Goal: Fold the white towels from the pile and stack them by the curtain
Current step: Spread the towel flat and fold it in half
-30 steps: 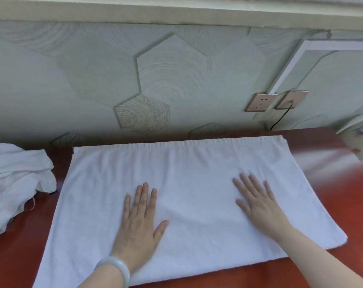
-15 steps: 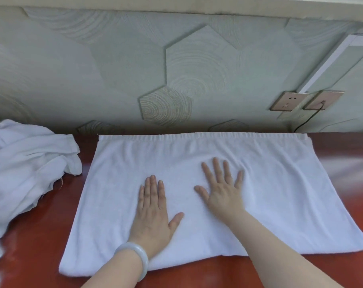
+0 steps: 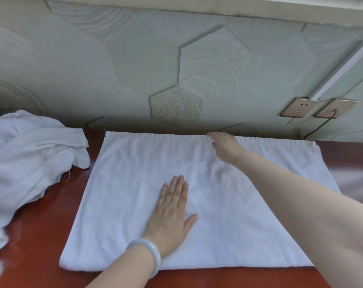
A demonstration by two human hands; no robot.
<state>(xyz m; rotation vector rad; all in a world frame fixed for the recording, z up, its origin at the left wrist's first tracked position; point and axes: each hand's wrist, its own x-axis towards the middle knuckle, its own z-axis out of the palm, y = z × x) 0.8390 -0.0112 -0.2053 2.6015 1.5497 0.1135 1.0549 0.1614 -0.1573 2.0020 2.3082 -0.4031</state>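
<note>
My left grip (image 3: 170,217) presses flat on the white rectangular terry towel (image 3: 124,194); my right grip (image 3: 225,145) touches its far hem, closure unclear.

The left hand (image 3: 172,215) lies flat at lower centre, fingers straight and together; the right hand (image 3: 224,145) sits at upper centre, its arm outstretched.

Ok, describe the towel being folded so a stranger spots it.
On the red table under the hexagon wall, it is the white towel spread flat in the middle, left hand flat on it. Unlike the crumpled pile to its left, it lies smooth.
</note>
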